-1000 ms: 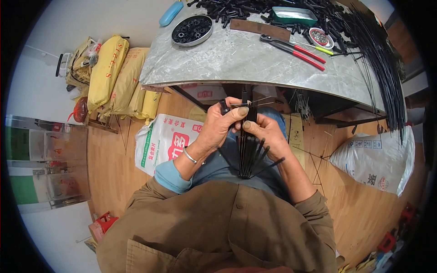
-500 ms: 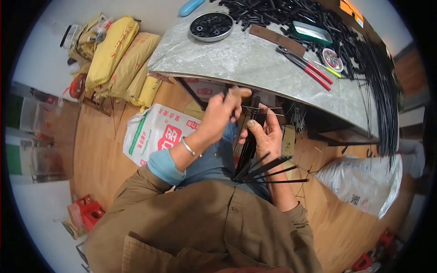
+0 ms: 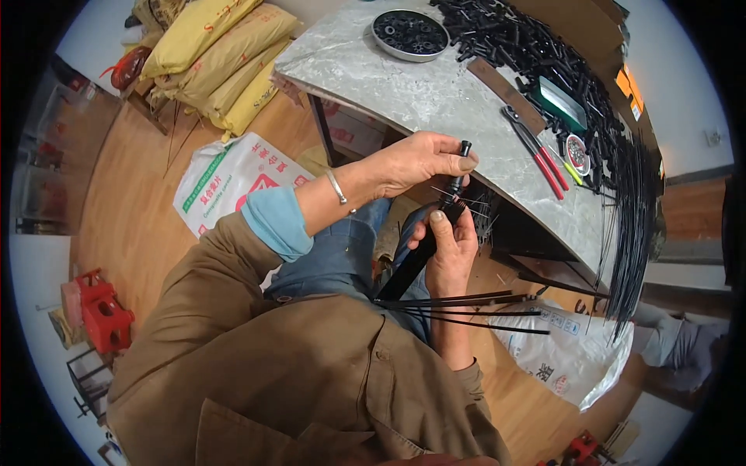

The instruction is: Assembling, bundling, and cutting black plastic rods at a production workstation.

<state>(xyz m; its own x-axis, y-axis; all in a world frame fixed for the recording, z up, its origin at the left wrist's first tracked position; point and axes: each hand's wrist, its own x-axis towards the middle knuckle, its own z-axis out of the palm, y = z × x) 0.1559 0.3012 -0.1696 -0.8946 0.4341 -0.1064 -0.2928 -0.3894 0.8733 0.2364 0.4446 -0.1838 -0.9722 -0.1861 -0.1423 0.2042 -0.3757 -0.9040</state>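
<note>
Newly back, the left hand (image 3: 420,165) is pinching a black fitting (image 3: 465,147) atop the rod bundle (image 3: 407,272) the right hand (image 3: 451,260) is gripping, apparently continuing assembly.

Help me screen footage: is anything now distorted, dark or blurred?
Head view: the front edge of the table bows, corners go black; head view: deep shadow under the table; head view: left rim looks soft, left hand and right hand fairly sharp.

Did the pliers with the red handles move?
No, the red-handled pliers haven't moved any way: their black head is still beside the same end of the brown strip. Only the camera's view turned.
</note>
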